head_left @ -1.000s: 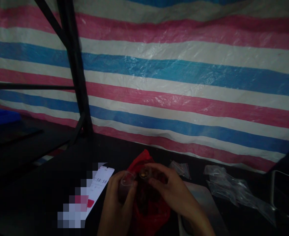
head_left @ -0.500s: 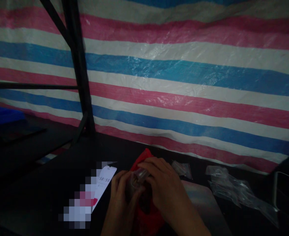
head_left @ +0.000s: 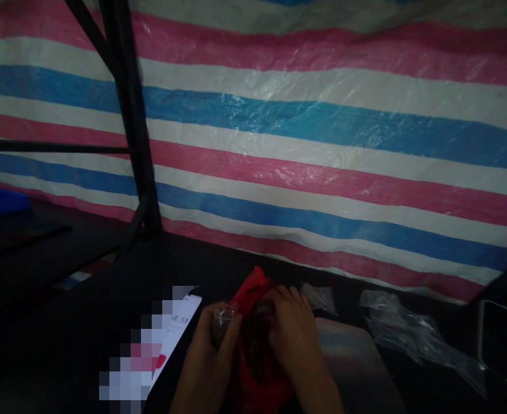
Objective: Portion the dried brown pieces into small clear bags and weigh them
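My left hand (head_left: 212, 339) is closed around a small clear plastic bag (head_left: 226, 315), whose crinkled top shows between thumb and fingers. What the small bag contains is too dark to make out. A red plastic bag (head_left: 253, 286) lies open between my hands, with dark contents that I cannot name. My right hand (head_left: 294, 330) has its fingers curled over the red bag's right edge, and a small dark shape sits by the thumb. Just beyond the right fingers lies another small clear bag (head_left: 320, 297).
A lit phone (head_left: 173, 339), partly pixelated, lies on the black table to the left. On the right are a grey flat panel (head_left: 352, 351), crumpled clear bags (head_left: 417, 330) and a dark framed object (head_left: 503, 339). A black metal post (head_left: 134, 132) stands before striped sheeting (head_left: 322, 121).
My hands have moved apart. The small clear bag stays in my left hand, while my right hand has left it for the red bag's right side. The red bag's opening shows more.
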`<move>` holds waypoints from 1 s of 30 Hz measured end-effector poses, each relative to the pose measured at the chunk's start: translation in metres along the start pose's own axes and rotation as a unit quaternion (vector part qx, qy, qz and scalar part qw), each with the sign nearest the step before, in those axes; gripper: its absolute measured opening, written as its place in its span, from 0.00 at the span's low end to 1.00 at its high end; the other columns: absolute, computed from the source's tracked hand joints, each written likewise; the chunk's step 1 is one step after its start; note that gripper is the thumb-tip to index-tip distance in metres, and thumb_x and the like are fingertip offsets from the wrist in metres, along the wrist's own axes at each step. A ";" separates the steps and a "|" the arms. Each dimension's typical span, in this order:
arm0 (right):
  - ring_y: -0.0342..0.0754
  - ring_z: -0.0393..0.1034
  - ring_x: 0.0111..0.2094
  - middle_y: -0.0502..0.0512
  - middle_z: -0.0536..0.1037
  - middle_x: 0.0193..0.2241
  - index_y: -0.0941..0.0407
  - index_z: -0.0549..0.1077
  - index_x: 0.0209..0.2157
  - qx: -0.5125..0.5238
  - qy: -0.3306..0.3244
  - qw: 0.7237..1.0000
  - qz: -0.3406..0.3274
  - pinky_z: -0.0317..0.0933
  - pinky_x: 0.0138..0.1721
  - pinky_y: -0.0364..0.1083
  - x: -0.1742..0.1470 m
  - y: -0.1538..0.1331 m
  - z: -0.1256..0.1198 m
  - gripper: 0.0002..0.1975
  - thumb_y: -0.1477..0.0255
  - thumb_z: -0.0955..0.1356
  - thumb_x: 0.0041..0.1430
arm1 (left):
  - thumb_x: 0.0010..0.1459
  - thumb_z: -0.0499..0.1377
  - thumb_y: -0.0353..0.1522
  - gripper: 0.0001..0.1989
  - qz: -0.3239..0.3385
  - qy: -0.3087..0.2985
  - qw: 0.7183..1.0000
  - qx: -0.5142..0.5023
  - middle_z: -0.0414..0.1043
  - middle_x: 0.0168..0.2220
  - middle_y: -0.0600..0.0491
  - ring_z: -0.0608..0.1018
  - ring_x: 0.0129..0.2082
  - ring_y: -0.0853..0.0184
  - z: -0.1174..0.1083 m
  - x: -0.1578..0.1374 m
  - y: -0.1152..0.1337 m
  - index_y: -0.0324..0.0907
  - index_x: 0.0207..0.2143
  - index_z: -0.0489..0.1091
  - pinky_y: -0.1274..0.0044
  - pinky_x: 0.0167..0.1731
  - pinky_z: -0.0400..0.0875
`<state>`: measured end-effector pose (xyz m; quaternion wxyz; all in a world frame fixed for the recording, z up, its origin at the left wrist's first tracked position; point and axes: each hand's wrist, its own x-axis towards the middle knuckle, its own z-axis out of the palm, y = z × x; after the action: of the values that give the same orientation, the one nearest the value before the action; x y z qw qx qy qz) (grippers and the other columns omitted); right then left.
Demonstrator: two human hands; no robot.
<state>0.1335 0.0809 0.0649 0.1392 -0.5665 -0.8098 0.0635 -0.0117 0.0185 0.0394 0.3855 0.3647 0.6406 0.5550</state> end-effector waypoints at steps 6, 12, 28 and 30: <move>0.61 0.71 0.57 0.60 0.81 0.55 0.54 0.80 0.49 0.027 0.007 1.000 -0.011 0.58 0.58 0.58 0.001 -0.001 0.002 0.27 0.89 0.63 0.53 | 0.50 0.61 0.63 0.35 0.026 0.021 0.999 -0.041 0.80 0.43 0.47 0.82 0.43 0.51 0.001 0.007 0.001 0.45 0.45 0.72 0.64 0.44 0.79; 0.57 0.73 0.51 0.55 0.84 0.45 0.51 0.79 0.43 0.108 0.019 0.994 -0.028 0.58 0.51 0.54 0.002 0.006 0.006 0.23 0.87 0.66 0.50 | 0.52 0.61 0.65 0.38 -0.004 0.052 0.995 -0.082 0.80 0.44 0.48 0.81 0.43 0.52 -0.004 0.013 -0.007 0.44 0.48 0.74 0.64 0.44 0.77; 0.60 0.71 0.55 0.58 0.83 0.52 0.54 0.80 0.48 0.069 0.007 0.997 -0.019 0.55 0.54 0.57 -0.006 -0.001 0.007 0.22 0.86 0.65 0.56 | 0.57 0.59 0.62 0.34 -0.010 0.031 0.998 -0.047 0.81 0.44 0.48 0.82 0.44 0.52 -0.004 0.012 -0.010 0.44 0.48 0.75 0.62 0.48 0.77; 0.60 0.70 0.56 0.57 0.83 0.52 0.53 0.80 0.48 0.081 -0.001 0.996 -0.037 0.55 0.55 0.57 -0.006 0.001 0.006 0.24 0.87 0.66 0.54 | 0.55 0.60 0.63 0.35 -0.005 0.043 0.999 -0.027 0.81 0.42 0.48 0.82 0.44 0.51 -0.003 0.012 -0.010 0.44 0.47 0.76 0.62 0.46 0.77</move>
<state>0.1347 0.0755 0.0579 0.1859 -0.5230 -0.8224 0.1244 -0.0201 0.0270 0.0289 0.3705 0.3264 0.6430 0.5854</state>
